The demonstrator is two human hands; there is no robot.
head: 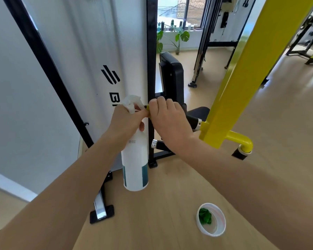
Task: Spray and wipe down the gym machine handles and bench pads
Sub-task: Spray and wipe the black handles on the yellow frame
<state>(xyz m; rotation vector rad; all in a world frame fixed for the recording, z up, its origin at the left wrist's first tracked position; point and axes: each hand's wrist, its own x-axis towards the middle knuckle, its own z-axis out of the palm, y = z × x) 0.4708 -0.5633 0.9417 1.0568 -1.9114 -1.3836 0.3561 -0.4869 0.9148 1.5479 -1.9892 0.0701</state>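
Note:
My left hand (126, 121) grips the neck of a white spray bottle (135, 165) with a teal label, held upright in the air; a white tissue (131, 102) is bunched at its top. My right hand (167, 120) pinches the small yellow nozzle tip (147, 107) of the sprayer. Behind my hands stands the gym machine: a black back pad (172, 76), a black seat pad (199, 112) and black handles with chrome ends (154, 143). A yellow machine arm (242, 69) slants down on the right.
A white plastic bucket (219, 230) holding a green cloth (205, 216) sits on the wooden floor at lower right. The machine's white shroud (98, 51) and black frame stand close ahead. More machines and a potted plant (181, 37) lie beyond.

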